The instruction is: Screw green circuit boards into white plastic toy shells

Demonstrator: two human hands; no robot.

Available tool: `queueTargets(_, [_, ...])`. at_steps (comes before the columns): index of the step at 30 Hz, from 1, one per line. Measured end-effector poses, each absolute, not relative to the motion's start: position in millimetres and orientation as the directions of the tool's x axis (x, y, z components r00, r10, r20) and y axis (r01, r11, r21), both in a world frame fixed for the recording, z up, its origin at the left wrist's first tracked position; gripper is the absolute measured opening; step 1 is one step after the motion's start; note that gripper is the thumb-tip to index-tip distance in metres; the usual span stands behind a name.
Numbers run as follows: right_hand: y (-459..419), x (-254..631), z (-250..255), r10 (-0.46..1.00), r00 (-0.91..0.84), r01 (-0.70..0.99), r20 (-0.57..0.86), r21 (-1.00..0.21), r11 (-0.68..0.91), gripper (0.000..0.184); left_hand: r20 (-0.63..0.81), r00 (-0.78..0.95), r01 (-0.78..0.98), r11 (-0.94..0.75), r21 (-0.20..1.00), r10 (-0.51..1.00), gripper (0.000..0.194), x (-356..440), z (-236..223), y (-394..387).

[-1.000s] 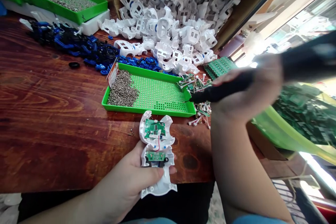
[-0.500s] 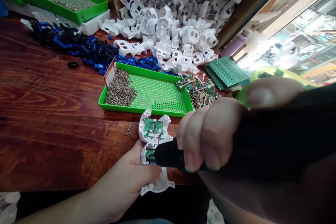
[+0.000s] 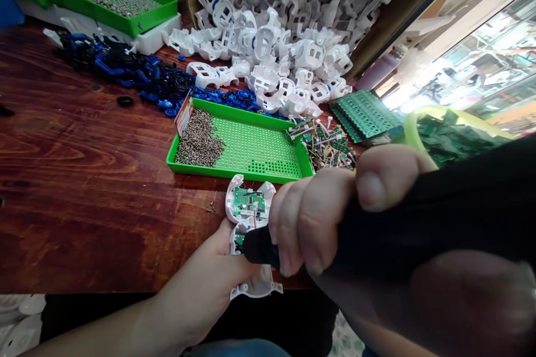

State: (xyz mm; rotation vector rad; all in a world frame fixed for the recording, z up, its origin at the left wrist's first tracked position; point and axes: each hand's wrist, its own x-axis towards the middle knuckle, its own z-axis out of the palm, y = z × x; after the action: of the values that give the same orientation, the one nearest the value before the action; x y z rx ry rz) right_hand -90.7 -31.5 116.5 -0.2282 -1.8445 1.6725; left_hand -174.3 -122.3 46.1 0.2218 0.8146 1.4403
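Observation:
My left hand [image 3: 221, 262] grips a white plastic housing [image 3: 231, 203] at the table's front edge. Green circuit boards [image 3: 250, 201] sit inside the housing, with a thin red wire running between its sections. Wrapped round a black electric screwdriver [image 3: 377, 234], my right hand [image 3: 310, 217] holds it nearly level, pointing left. The screwdriver's nose is over the housing's middle section, where it hides the tip and the contact point. A few loose screws [image 3: 211, 207] lie on the wood left of the housing.
Beyond the housing stands a green tray [image 3: 238, 173] with a heap of screws. Behind it are blue and black parts [image 3: 125, 70] and a large pile of white shells [image 3: 268, 39]. Small boards [image 3: 330, 145] and a yellow-green tub [image 3: 412, 122] are at right.
My right hand and the screwdriver have shifted slightly left over the housing. The whole view has moved a little, and more of the yellow-green tub shows.

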Motion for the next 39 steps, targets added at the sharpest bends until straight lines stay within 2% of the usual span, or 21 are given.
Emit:
queueTargets(3, [-30,-88,114,0.407,-0.841,-0.322,0.356,-0.935,0.151,0.041,-0.354,-0.087,-0.77,0.162,0.617,0.931,0.072,-173,44,-123])
queueTargets(8, [-15,-79,115,0.378,-0.837,-0.38,0.396,-0.917,0.119,0.037,-0.414,-0.084,-0.778,0.2,0.596,0.906,0.065,-169,32,-128])
queueTargets(10, [-3,-77,117,0.44,-0.774,-0.439,0.455,-0.887,0.145,0.028,-0.467,-0.071,-0.781,0.242,0.576,0.881,0.057,-168,28,-129])
queueTargets(12, [13,-81,115,0.6,-0.593,-0.503,0.536,-0.829,0.244,0.018,-0.51,-0.054,-0.794,0.273,0.544,0.858,0.049,-169,26,-130])
queueTargets(14, [33,-91,106,0.727,-0.281,-0.558,0.626,-0.723,0.407,0.012,-0.527,-0.047,-0.815,0.272,0.511,0.849,0.044,-170,26,-130])
queueTargets(15, [43,-97,100,0.735,-0.168,-0.574,0.657,-0.672,0.469,0.008,-0.534,-0.039,-0.824,0.276,0.495,0.845,0.042,-171,26,-130])
queueTargets(17, [65,-108,85,0.722,-0.072,-0.52,0.688,-0.644,0.562,0.006,-0.554,-0.017,-0.829,0.298,0.473,0.832,0.036,-171,28,-131])
queueTargets(21, [96,-122,65,0.715,-0.089,-0.39,0.693,-0.685,0.615,0.013,-0.582,-0.009,-0.815,0.332,0.476,0.813,0.027,-172,31,-133])
queueTargets(28, [105,-129,56,0.712,-0.098,-0.274,0.695,-0.707,0.652,0.017,-0.612,-0.009,-0.774,0.382,0.505,0.791,0.038,-172,27,-136])
queueTargets(39, [109,-133,55,0.703,-0.096,-0.359,0.705,-0.683,0.636,0.014,-0.541,0.013,-0.719,0.384,0.579,0.841,0.043,-173,17,-135])
